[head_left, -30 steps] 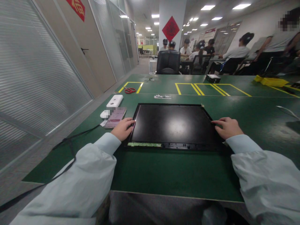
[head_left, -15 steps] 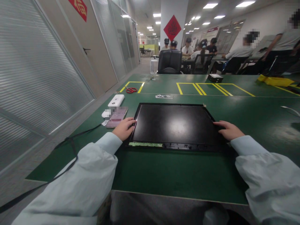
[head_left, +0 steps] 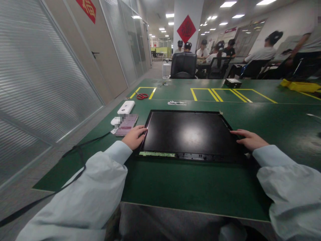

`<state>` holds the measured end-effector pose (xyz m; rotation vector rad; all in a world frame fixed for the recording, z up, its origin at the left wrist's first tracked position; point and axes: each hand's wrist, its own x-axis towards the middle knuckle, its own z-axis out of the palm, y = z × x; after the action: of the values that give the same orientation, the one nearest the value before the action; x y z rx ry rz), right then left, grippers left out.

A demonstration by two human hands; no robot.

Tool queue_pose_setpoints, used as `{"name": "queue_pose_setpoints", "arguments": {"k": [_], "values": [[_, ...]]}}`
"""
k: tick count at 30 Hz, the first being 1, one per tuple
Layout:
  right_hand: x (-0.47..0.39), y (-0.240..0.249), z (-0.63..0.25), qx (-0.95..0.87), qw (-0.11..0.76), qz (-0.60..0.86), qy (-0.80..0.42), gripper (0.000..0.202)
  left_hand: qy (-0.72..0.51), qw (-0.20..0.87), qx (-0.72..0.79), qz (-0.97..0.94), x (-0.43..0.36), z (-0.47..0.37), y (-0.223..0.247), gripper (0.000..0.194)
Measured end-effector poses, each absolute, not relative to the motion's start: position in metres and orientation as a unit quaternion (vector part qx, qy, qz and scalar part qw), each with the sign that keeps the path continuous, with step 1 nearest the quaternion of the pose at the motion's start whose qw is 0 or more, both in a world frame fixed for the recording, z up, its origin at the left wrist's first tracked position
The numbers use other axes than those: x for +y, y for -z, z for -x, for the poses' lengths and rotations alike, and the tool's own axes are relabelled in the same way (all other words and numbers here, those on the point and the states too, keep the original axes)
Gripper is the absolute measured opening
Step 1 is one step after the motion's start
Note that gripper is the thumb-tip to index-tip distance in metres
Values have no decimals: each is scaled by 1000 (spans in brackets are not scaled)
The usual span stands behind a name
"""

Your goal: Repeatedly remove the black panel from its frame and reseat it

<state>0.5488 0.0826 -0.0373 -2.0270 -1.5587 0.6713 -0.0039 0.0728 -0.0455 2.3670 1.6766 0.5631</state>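
Note:
A black flat display panel [head_left: 185,132] lies face up on the green table, with a light green strip [head_left: 157,154] along the left part of its near edge. My left hand [head_left: 134,137] grips the panel's left side, fingertips on the frame. At the opposite side, my right hand [head_left: 249,139] has its fingers and thumb at the right edge. The undersides of both grips are hidden. Left of the panel, close to my left hand, lies a phone [head_left: 127,125] with a pinkish screen.
Beyond the phone are a white device [head_left: 126,107] and red-handled scissors [head_left: 142,96]. Small loose pieces [head_left: 177,103] lie behind the panel. A black box [head_left: 232,83] stands farther back. A black strap [head_left: 80,154] crosses the table's left edge. Several people sit in the background.
The view has shifted slightly, so the scene sits a little farther right. Both hands remain at the sides of the display panel, which has not visibly moved on the table.

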Motion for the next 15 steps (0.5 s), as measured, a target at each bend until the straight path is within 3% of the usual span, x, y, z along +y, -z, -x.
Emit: {"name": "queue_pose_setpoints", "arguments": {"k": [15], "values": [[83, 43, -555, -604, 212, 738, -214, 52, -232, 109, 549, -796, 74, 6, 48, 51]]}}
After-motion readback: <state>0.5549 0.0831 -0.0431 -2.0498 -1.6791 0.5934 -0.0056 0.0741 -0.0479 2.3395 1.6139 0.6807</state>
